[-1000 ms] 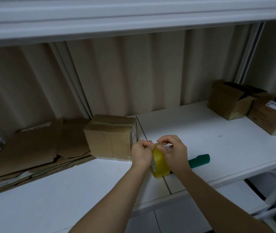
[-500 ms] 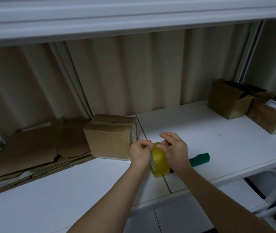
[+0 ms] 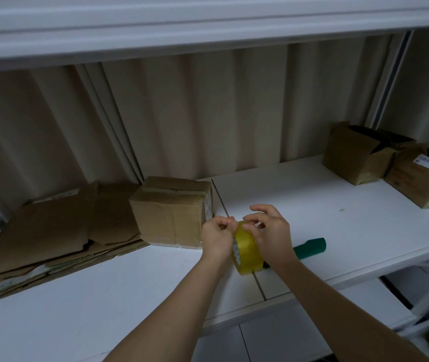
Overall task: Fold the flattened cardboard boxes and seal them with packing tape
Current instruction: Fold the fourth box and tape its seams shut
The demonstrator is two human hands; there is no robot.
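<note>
Three folded boxes are seen on the white surface (image 3: 338, 220). The sealed box (image 3: 171, 212) stands just left of the hands, closed, so its contents cannot be told. Two more boxes are set at the far right: the open box (image 3: 357, 155) shows only a dark interior, and the labelled box (image 3: 417, 176) is touching it on the right. A stack of flat cardboard (image 3: 51, 236) is laid at the far left, against the sealed box.

The tape roll (image 3: 247, 250) is held upright over the seam in the surface, between the two hands. The left hand (image 3: 217, 239) is curled into a fist at the roll's upper left edge, its fingers pressed together as if pinching the tape's end; what is pinched cannot be made out. The right hand (image 3: 270, 231) is placed over the roll's top right, thumb and forefinger bent onto the yellow band, the other fingers raised and spread. A green handle (image 3: 310, 248) is lying just behind the right wrist.

White labels with barcodes are stuck on the labelled box; the print is too small to be read. Print on the roll's core is likewise illegible.
</note>
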